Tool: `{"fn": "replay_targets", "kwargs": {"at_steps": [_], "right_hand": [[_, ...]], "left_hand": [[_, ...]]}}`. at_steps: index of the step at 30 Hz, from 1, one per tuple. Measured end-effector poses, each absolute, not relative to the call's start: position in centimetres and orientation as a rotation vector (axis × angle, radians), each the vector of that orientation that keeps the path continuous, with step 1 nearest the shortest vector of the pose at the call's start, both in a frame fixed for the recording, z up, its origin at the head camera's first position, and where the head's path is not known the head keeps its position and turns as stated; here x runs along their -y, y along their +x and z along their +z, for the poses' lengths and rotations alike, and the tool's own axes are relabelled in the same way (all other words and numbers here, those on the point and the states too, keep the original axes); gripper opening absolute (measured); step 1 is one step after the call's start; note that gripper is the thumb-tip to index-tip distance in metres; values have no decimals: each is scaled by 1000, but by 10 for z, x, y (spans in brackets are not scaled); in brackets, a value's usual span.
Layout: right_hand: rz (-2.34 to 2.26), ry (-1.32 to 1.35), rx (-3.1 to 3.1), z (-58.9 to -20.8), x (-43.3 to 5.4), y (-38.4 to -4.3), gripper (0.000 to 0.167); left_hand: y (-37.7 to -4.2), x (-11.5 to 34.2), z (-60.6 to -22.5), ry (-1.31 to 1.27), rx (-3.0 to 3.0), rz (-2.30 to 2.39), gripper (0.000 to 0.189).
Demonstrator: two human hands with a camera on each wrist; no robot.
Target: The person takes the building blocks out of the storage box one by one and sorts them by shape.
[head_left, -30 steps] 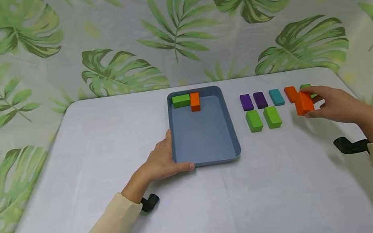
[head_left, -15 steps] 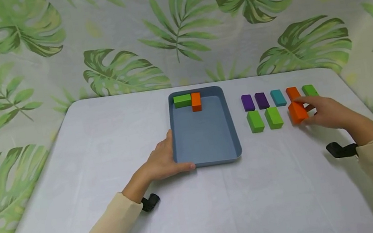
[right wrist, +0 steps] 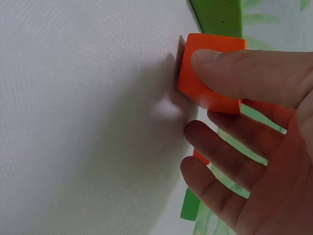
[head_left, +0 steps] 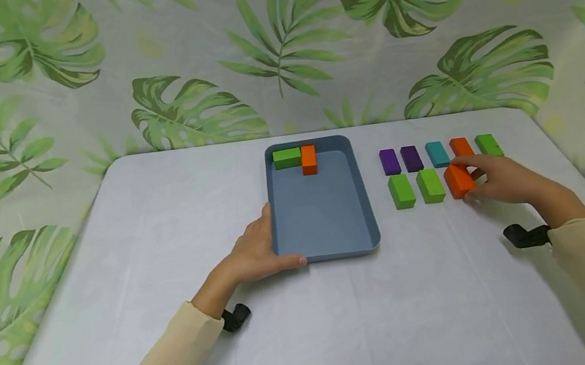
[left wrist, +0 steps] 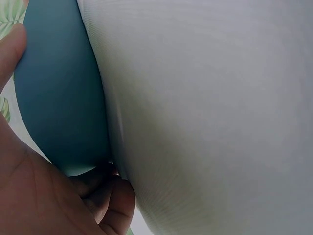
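A rectangular blue-grey tray [head_left: 323, 209] stands mid-table. In its far left corner lie a green block [head_left: 287, 158] and an orange block [head_left: 309, 160], side by side. My left hand [head_left: 251, 256] holds the tray's near left corner, thumb along the front wall and fingers at the left side; the left wrist view shows those fingers bent against the wall [left wrist: 63, 98]. Right of the tray, my right hand [head_left: 504, 177] pinches another orange block [head_left: 459, 181] between thumb and fingers. It stands just right of two upright green blocks [head_left: 431, 186] [head_left: 402, 192].
Behind the pinched block runs a row: two purple blocks [head_left: 389, 162] [head_left: 412, 158], a teal block [head_left: 437, 154], an orange block [head_left: 461, 147] and a green block [head_left: 489, 145]. A white cloth covers the table [head_left: 361, 325]; a leaf-patterned curtain [head_left: 271, 45] hangs behind it.
My right hand has moved left and slightly toward me, lowering the orange block beside the green blocks. The green block at the row's right end has come into fuller view. My left hand stays put.
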State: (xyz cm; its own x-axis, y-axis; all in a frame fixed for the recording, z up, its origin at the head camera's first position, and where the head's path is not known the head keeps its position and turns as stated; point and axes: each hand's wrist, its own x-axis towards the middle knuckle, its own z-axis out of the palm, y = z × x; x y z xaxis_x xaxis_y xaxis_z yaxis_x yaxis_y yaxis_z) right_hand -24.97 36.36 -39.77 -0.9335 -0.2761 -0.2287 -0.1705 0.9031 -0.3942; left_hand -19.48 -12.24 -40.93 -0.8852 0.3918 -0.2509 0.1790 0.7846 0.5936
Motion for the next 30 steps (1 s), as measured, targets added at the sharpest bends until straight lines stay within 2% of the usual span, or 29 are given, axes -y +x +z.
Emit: {"fn": "replay_targets", "kwargs": {"at_steps": [30], "right_hand": [[-583,-314,-2754,-399,-361,-250,74]], "left_hand": [[-195,122,-409,427,-2606,805,131]]}}
